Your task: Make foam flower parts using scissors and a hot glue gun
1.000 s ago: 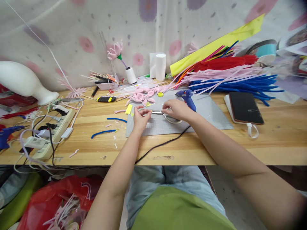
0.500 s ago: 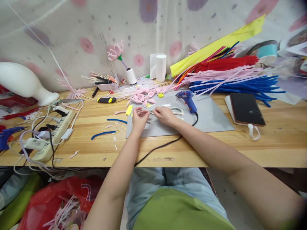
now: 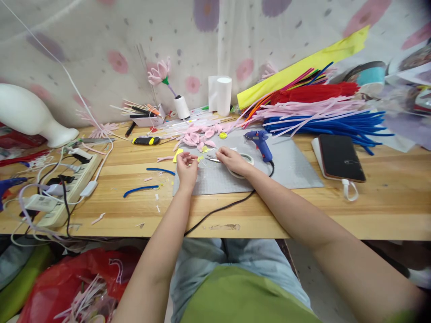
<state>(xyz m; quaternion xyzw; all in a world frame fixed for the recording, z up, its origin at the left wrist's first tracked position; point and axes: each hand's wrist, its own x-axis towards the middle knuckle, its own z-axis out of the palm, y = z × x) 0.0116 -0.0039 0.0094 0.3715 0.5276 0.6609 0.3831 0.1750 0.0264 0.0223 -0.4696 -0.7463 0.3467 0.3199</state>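
My left hand (image 3: pixel 187 167) is closed in a pinch above the left part of the grey mat (image 3: pixel 289 166). At its fingertips shows a small yellow piece (image 3: pixel 201 159), too small to make out well. My right hand (image 3: pixel 233 160) is closed round a pair of scissors (image 3: pixel 213 159). Their metal blades point left toward the yellow piece, and the pale looped handles show behind and below the hand. Beyond both hands lies a pile of pink fuzzy petals (image 3: pixel 195 137) with a small yellow coil (image 3: pixel 222 135) at its right.
A blue glue gun (image 3: pixel 261 144) rests on the mat, its black cord running to the front edge. Pipe cleaner bundles (image 3: pixel 319 121) lie back right, near a black phone (image 3: pixel 340 157). Two blue pipe cleaner pieces (image 3: pixel 140 190), a utility knife (image 3: pixel 146 141) and a power strip (image 3: pixel 72 190) are left.
My hands have moved apart slightly, the left one going left and turning. The scissor blades and more of the looped handles now show. The whole view has shifted a little.
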